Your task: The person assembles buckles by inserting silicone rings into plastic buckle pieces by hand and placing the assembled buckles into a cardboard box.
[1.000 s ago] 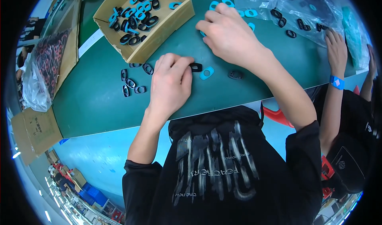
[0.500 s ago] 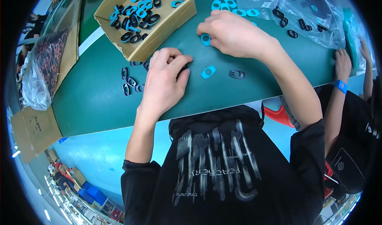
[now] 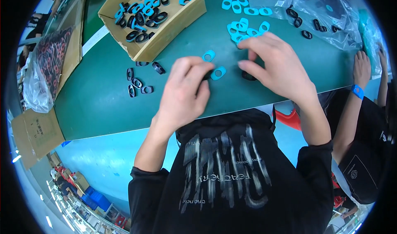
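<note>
My left hand point(image 3: 184, 91) is closed with its fingertips together beside two flat turquoise oval rings. A dark edge of what looks like a black oval ring point(image 3: 205, 77) shows between the fingers, mostly hidden. One turquoise ring point(image 3: 223, 71) lies just right of those fingertips, the other point(image 3: 211, 53) just beyond them. Over the table, my right hand point(image 3: 281, 64) has thumb and fingers apart. Beneath its thumb sits another black oval ring point(image 3: 248, 76), partly covered. Several turquoise rings point(image 3: 242, 21) lie in a loose pile beyond the right hand.
An open cardboard box point(image 3: 173, 30) of black and turquoise rings stands at the back left. Several black rings point(image 3: 147, 89) lie left of my left hand. A clear plastic bag point(image 3: 339, 31) with black rings rests at the far right, near another person's hand point(image 3: 362, 66).
My left hand has moved right, uncovering black rings on the left. The right hand has come nearer and right, leaving a turquoise ring behind and exposing the turquoise pile.
</note>
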Available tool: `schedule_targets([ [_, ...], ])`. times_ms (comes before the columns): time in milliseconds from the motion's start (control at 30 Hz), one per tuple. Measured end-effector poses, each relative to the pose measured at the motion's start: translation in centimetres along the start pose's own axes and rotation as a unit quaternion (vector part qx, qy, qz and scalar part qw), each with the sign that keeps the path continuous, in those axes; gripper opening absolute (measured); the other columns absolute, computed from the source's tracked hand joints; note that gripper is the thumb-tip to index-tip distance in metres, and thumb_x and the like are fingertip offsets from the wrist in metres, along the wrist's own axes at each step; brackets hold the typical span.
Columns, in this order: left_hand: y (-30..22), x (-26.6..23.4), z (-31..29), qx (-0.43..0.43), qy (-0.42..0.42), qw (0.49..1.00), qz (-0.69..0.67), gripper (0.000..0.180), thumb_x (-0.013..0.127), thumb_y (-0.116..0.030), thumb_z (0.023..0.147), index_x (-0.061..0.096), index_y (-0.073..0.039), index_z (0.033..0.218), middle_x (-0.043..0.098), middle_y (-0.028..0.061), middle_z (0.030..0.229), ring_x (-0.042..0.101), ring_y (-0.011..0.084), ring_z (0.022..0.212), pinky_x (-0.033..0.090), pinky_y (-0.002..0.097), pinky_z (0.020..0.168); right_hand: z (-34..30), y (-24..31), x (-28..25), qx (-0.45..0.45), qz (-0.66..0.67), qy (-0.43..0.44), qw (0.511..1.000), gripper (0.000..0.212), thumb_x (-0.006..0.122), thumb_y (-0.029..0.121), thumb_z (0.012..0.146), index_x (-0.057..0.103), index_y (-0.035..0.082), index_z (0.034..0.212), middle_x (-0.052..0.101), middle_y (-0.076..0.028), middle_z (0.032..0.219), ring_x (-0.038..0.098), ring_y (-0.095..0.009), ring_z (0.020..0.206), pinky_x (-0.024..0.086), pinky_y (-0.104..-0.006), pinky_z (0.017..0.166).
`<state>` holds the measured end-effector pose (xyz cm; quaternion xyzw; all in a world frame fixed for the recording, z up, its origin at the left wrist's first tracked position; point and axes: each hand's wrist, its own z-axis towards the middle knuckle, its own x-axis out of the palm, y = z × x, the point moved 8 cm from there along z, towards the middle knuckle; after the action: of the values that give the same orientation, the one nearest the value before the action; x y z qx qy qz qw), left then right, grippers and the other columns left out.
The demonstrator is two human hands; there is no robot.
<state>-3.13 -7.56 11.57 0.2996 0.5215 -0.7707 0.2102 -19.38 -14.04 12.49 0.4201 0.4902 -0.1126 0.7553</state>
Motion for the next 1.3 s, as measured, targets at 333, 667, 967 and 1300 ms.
schedule_targets([
  [333,-0.9,2.6,1.1,0.065,0.034,0.997,0.031,0.031,0.066,0.01,0.077,0.07,-0.001,0.106,0.064,0.0117,0.107,0.062,0.0307,0.095,0.052,0.0381,0.082,-4.7,-1.3,1.0,0.036,0.02,0.015,0.999,0.031,0.076,0.006,0.079,0.07,0.006,0.11,0.058,-0.01,0.092,0.062,-0.03,0.084,0.051,-0.0402,0.076],
  [667,-1.0,2.8,1.0,0.083,0.036,0.996,0.014,0.029,0.07,0.009,0.077,0.07,-0.001,0.104,0.066,0.0118,0.106,0.062,0.031,0.094,0.053,0.0381,0.083,-5.0,-0.9,1.5,0.104,0.02,-0.037,0.994,0.032,0.078,0.017,0.082,0.067,0.008,0.112,0.057,-0.009,0.084,0.062,-0.03,0.077,0.05,-0.041,0.065],
  [967,-0.8,3.2,0.9,0.081,0.036,0.996,-0.004,0.028,0.074,0.007,0.076,0.07,-0.001,0.103,0.067,0.0124,0.107,0.063,0.0307,0.095,0.053,0.0374,0.084,-4.4,-0.3,1.1,0.041,-0.058,-0.06,0.996,0.036,0.075,0.01,0.081,0.066,0.008,0.116,0.057,-0.009,0.092,0.061,-0.028,0.084,0.052,-0.0389,0.072],
  [1300,-0.4,2.9,0.0,0.016,0.012,0.999,0.044,0.034,0.075,0.005,0.077,0.073,-0.006,0.11,0.061,0.009,0.094,0.057,0.0274,0.09,0.049,0.0382,0.077,-3.7,-0.9,1.6,0.087,-0.031,0.003,0.996,0.029,0.072,0.004,0.083,0.065,0.004,0.11,0.058,-0.012,0.099,0.062,-0.033,0.09,0.053,-0.0416,0.078],
])
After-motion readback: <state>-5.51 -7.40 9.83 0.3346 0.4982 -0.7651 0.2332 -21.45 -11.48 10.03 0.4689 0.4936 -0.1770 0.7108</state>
